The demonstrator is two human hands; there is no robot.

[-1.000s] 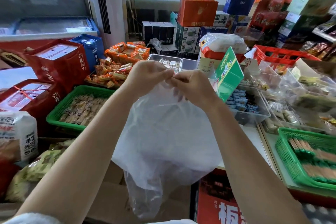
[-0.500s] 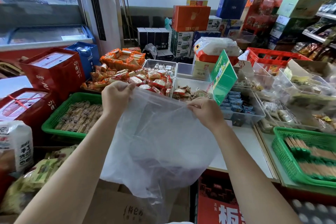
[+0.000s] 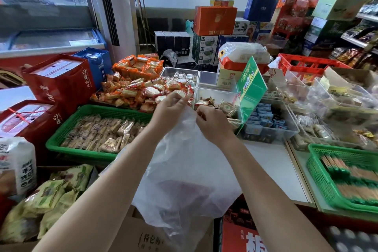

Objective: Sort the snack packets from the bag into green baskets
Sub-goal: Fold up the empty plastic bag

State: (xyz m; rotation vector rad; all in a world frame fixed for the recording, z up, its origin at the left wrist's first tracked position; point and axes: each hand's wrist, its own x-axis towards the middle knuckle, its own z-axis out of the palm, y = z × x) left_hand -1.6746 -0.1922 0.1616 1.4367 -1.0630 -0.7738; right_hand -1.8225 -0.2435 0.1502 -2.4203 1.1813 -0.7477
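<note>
A thin, cloudy white plastic bag (image 3: 184,172) hangs in front of me over the counter's front edge. My left hand (image 3: 170,108) and my right hand (image 3: 211,122) both pinch its top edge, close together. A reddish shape shows dimly through the bag's lower part. To the left a green basket (image 3: 67,129) holds several pale brown snack packets (image 3: 102,133). Another green basket (image 3: 319,172) at the right holds long green and brown packets (image 3: 351,178).
Orange and red snack packets (image 3: 139,90) are heaped behind the left basket. Clear plastic bins (image 3: 221,98) with sweets stand behind my hands, a green sign (image 3: 251,88) leaning among them. Red gift boxes (image 3: 59,82) stand left. A cardboard box (image 3: 147,239) sits below the bag.
My hands held the bag's mouth stretched wide apart half a second ago; now they have come together at its top, and the bag hangs lower.
</note>
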